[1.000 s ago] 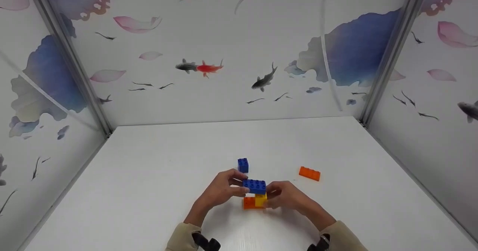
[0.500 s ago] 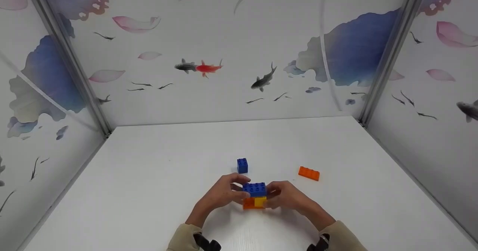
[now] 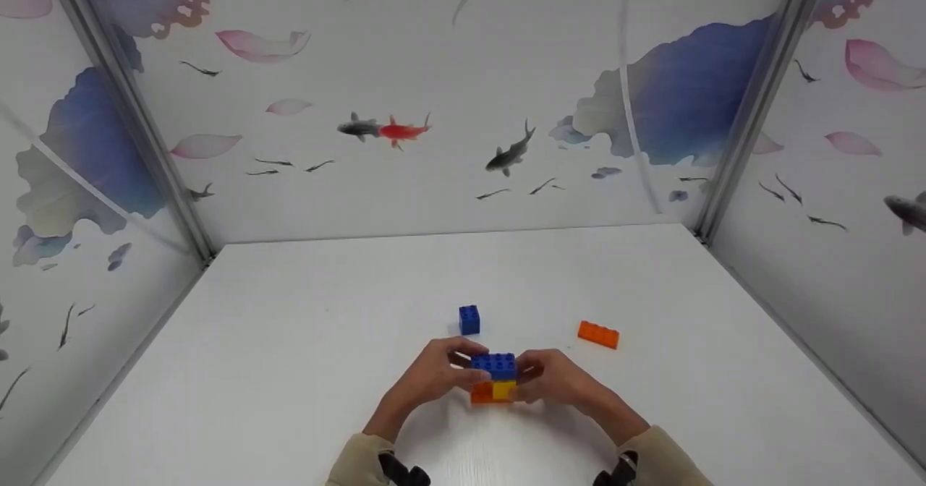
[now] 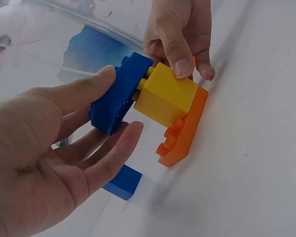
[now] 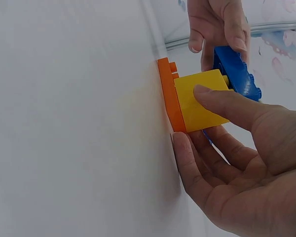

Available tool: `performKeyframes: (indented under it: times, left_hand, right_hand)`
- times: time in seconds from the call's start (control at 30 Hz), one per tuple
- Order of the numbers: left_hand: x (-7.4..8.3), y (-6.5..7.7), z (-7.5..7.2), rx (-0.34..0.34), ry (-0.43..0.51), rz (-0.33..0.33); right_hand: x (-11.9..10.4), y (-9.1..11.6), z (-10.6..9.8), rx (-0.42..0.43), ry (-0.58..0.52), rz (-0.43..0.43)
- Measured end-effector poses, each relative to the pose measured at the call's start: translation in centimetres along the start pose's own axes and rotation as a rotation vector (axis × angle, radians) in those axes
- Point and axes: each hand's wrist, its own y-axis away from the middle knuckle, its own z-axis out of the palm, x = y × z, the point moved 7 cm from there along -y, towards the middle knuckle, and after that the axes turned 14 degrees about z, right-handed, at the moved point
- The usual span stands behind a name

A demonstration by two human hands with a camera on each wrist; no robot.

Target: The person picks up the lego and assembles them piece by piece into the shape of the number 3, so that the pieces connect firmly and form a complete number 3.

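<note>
A blue brick (image 3: pixel 494 364) sits on a yellow brick (image 3: pixel 505 390), which stands on an orange plate (image 3: pixel 480 393) lying on the white table. My left hand (image 3: pixel 463 370) pinches the blue brick (image 4: pixel 119 94) between thumb and fingers. In the left wrist view a row of studs still shows between it and the yellow brick (image 4: pixel 165 98). My right hand (image 3: pixel 528 381) holds the yellow brick (image 5: pixel 200 101), thumb on one face and fingers behind. The orange plate (image 5: pixel 170 96) lies flat on the table.
A small blue brick (image 3: pixel 469 319) stands just beyond my left hand, also visible in the left wrist view as the small blue brick (image 4: pixel 122 181). A loose orange brick (image 3: pixel 598 334) lies to the right. Patterned walls (image 3: pixel 463 110) enclose the table on three sides.
My left hand has brought the blue brick down onto the yellow brick, and both hands have closed in around the stack.
</note>
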Motion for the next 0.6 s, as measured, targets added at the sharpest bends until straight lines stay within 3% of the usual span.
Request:
performKeyframes:
  times: [0.23,0.6]
  left_hand:
    - [-0.15,-0.10,0.17,0.029,0.016,0.024]
    - [-0.16,0.03,0.17,0.046,0.001,-0.011]
  right_hand:
    - [0.00,0.10,-0.06,0.008,0.003,-0.009]
    - [0.06,-0.08,0.10,0.005,-0.016,-0.003]
